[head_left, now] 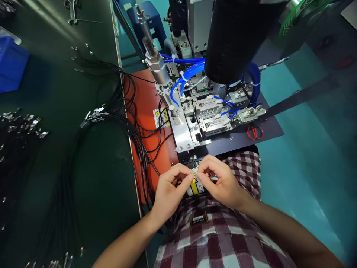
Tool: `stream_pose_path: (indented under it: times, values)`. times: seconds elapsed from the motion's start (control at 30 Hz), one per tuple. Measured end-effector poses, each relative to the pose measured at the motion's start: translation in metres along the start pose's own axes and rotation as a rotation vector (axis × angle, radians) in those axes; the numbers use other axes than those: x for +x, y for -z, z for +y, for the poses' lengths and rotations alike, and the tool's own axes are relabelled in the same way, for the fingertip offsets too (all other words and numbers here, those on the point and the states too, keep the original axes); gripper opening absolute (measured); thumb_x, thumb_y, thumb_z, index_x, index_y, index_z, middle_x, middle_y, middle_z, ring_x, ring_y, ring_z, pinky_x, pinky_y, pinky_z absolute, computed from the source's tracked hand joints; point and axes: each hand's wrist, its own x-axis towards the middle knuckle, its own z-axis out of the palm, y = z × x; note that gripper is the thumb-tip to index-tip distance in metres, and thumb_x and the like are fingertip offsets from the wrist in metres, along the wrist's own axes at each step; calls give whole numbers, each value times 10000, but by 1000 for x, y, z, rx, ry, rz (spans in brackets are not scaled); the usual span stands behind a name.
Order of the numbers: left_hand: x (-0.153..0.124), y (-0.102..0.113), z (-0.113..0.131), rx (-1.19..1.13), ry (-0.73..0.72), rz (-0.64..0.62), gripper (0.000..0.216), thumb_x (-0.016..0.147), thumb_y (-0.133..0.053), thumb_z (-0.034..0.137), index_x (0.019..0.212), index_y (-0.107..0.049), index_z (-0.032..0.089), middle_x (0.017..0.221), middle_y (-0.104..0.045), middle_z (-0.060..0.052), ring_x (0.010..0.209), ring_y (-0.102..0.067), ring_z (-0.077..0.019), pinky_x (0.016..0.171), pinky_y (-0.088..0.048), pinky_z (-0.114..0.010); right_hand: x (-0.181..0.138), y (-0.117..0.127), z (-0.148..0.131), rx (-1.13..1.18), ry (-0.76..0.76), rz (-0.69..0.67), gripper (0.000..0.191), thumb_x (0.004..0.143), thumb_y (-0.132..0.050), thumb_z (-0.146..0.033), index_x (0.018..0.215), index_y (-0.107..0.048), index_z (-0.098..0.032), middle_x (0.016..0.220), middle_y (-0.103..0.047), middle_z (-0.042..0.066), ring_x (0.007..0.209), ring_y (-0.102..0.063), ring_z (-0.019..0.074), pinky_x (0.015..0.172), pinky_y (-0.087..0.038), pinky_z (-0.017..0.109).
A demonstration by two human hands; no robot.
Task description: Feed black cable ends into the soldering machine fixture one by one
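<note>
My left hand [172, 187] and my right hand [220, 181] meet at the front edge of a metal machine [185, 130], close to my lap. Each hand is closed in a pinch, thumb against forefinger, with the fingertips almost touching. Whatever lies between them is too small to make out. Just beneath the fingertips shows a yellow and white label [196, 187]. Black cables [139, 145] run over the red plate [152, 89] to the left of my left hand.
Metal cable ends [96, 114] are bunched on the dark table [106, 186] at left. Farther off are a blue bin [12, 65] and a wrench [72, 11]. Red-handled scissors [254, 132] lie right of the machine. A black cylinder [237, 41] hangs over it, near blue tubes [192, 70].
</note>
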Motion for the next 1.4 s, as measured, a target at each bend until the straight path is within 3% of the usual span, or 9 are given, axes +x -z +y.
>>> stream_pose_path:
  times: [0.23,0.57,0.87,1.03,1.3,1.4]
  values:
    - [1,1,0,-114,46,10,161,814,-666,286,743,-628,147,713,-572,19,534,-433,-39,491,-365,-162,1,1,5,90,-167,-10,146,915,-530,-236,794,-588,-177,787,-553,4,620,-487,107,554,-385,246]
    - [1,-1,0,-55,26,24,160,812,-658,283,740,-622,145,705,-562,14,556,-451,-49,474,-356,-153,-2,-9,4,31,-165,86,92,860,-611,-214,775,-624,-181,738,-614,-2,635,-520,112,590,-407,240]
    - [1,-1,-1,-65,65,14,176,815,-651,298,738,-612,145,703,-562,16,578,-464,-54,501,-378,-153,0,-4,2,220,-330,-6,159,870,-580,-304,801,-619,-167,653,-548,-20,500,-475,91,463,-360,231]
    - [1,-1,1,-50,68,21,180,811,-649,304,737,-610,146,691,-551,19,584,-458,-60,497,-379,-153,3,-1,2,154,-309,-10,157,868,-582,-307,852,-646,-164,660,-571,-11,535,-496,101,487,-376,230]
    - [2,-4,1,19,7,39,192,795,-652,313,724,-616,139,701,-551,7,562,-448,-65,459,-363,-159,1,-9,4,97,-272,17,172,901,-530,-273,765,-573,-178,662,-532,-23,557,-469,96,517,-382,227]
    - [2,-4,1,26,7,48,194,792,-656,320,730,-623,139,706,-565,1,561,-461,-69,455,-369,-161,0,-9,5,164,-324,13,174,901,-527,-299,777,-557,-180,627,-500,-36,524,-461,95,483,-369,223]
